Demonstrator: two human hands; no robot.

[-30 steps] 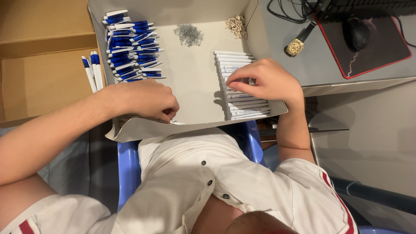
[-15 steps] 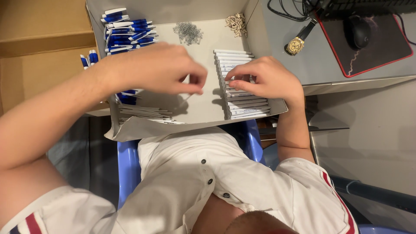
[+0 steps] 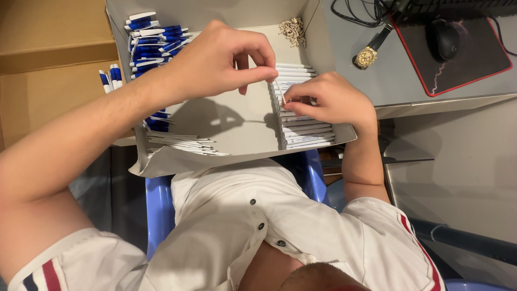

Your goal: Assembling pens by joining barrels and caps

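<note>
Head view, looking down over your white buttoned shirt [image 3: 237,226] and the blue chair [image 3: 159,207] to the shallow cardboard tray [image 3: 237,129], which I take as the landmark.

At the tray's near left corner lies a loose fan of thin white pen refills [image 3: 180,144]; they are slim, smooth and round, and I judge that a knock from your left forearm could roll them over the soft, sagging near edge.

Along the tray's right side runs the row of white pen barrels [image 3: 304,132], laid side by side and touching. Your right hand [image 3: 328,99] rests on that row, its grip narrow, fingertips pinched on one barrel. Your left hand [image 3: 223,59] hovers over the tray's middle, thumb and forefinger closed on a thin white part [image 3: 277,89] whose tip meets the barrel under your right fingers. The piece is fine and looks flexible, so a slanted push may bend it or miss the opening, and pressing down might shift the neighbouring barrels out of line.

At the tray's far left sits a heap of glossy blue and white pen parts [image 3: 153,40]; at its far right, a small clump of pale bits [image 3: 293,31], too small to identify.

Beyond the tray's right wall, on the grey table [image 3: 350,32], lie a gold wristwatch [image 3: 369,54], a black mouse [image 3: 446,39] on its red-edged mat [image 3: 474,70], and cables [image 3: 358,11].
</note>
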